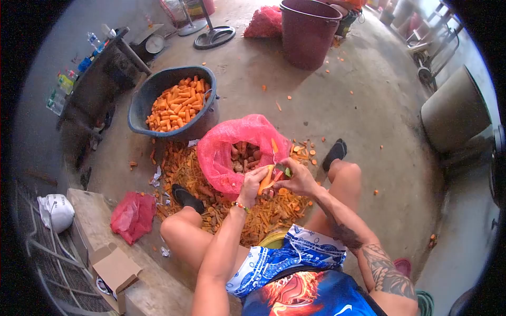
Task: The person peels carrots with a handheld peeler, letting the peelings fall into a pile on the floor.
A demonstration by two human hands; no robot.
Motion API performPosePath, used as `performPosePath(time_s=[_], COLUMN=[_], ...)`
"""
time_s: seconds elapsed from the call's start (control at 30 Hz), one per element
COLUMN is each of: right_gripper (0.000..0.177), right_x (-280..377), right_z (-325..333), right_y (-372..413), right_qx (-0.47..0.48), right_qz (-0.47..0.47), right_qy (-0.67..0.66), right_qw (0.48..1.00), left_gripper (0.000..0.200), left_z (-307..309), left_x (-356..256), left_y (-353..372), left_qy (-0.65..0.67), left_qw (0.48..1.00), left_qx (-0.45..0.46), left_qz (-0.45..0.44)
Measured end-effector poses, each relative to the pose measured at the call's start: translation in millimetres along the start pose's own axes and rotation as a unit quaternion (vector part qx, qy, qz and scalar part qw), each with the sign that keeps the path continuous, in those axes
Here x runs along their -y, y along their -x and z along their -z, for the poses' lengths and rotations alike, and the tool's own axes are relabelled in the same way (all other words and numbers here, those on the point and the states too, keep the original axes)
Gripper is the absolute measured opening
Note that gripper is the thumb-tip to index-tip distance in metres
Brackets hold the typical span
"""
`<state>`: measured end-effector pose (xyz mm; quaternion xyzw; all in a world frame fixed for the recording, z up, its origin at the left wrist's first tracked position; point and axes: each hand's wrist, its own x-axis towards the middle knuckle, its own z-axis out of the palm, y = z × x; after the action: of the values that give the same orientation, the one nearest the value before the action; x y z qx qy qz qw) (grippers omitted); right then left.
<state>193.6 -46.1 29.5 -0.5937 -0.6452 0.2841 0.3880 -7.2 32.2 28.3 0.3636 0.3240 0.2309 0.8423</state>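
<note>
Soft daylight spread bright and even over the concrete floor (pixel 337 105), washing out at upper right. The red bucket (pixel 308 31) threw only a faint shadow at its base. Heavy fisheye bend, black vignette all round, edges smeared. The centre was crisp on the carrot (pixel 266 179) in the left hand (pixel 252 184).
</note>
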Motion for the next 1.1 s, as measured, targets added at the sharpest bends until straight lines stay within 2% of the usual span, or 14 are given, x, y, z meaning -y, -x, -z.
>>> performPosePath(time_s=[0.1, 0.13, 0.23, 0.3, 0.37, 0.43, 0.5, 0.53, 0.6, 0.7, 0.73, 0.83, 0.97, 1.1], right_gripper=[0.062, 0.063, 0.063, 0.06, 0.059, 0.057, 0.056, 0.056, 0.058, 0.044, 0.059, 0.059, 0.051, 0.062], right_x=[-22.4, -31.7, -25.0, -9.0, -5.6, -39.1, -55.1, -53.1, -23.8, -14.6, -26.5, -43.6, -31.0, 3.7], right_z=[-0.3, -5.8, -2.9, -4.3, -5.0, -2.8, 2.5, 7.4, 19.7, -1.5, 0.7, 16.4, 6.6, -11.1], right_y=[-8.3, -11.6, -14.0, -4.9, 0.0, -6.3, -18.5, -21.1, -18.3, 3.1, -5.0, -15.1, -4.7, 7.9], right_qx=[-0.064, -0.166, -0.156, -0.079, -0.005, -0.132, -0.181, -0.197, -0.098, -0.056, -0.123, -0.197, -0.045, 0.015], right_qz=[-0.195, -0.131, -0.159, 0.005, -0.038, -0.003, -0.136, -0.129, -0.143, 0.059, 0.058, -0.183, 0.007, 0.0], right_qy=[-0.055, -0.068, -0.057, -0.011, 0.028, 0.024, -0.047, -0.066, -0.124, 0.037, -0.01, 0.091, 0.123, 0.164], right_qw=[0.977, 0.975, 0.973, 0.997, 0.999, 0.991, 0.973, 0.97, 0.977, 0.996, 0.991, 0.959, 0.991, 0.986], left_gripper=[0.035, 0.035, 0.037, 0.037, 0.036, 0.037, 0.037, 0.038, 0.039, 0.037, 0.037, 0.036, 0.026, 0.021], left_z=[-8.7, -5.6, -6.1, -3.6, -0.8, -7.1, -1.6, 4.6, 0.1, -9.2, -9.3, -1.8, -7.6, -10.6], left_x=[-3.5, -2.7, 0.7, 1.3, 5.2, 3.0, 3.4, 5.5, 6.3, -2.9, 4.5, 8.7, 16.3, 37.7], left_y=[1.4, -1.1, -5.9, -7.2, -7.6, -5.3, -5.3, -8.7, -10.5, -1.9, -6.5, -10.6, -11.1, -20.0], left_qy=[-0.053, -0.029, -0.034, -0.039, -0.046, -0.056, -0.05, -0.042, -0.005, -0.043, -0.059, -0.023, 0.093, 0.113], left_qw=[0.998, 1.0, 0.999, 0.999, 0.999, 0.998, 0.999, 0.999, 1.0, 0.998, 0.998, 0.998, 0.985, 0.966], left_qx=[-0.034, -0.008, -0.029, -0.015, -0.002, 0.011, -0.001, 0.008, -0.005, 0.013, -0.011, -0.056, -0.146, -0.228], left_qz=[-0.021, -0.006, -0.022, -0.007, -0.002, -0.011, 0.008, 0.017, 0.012, 0.034, -0.01, 0.005, 0.017, 0.036])
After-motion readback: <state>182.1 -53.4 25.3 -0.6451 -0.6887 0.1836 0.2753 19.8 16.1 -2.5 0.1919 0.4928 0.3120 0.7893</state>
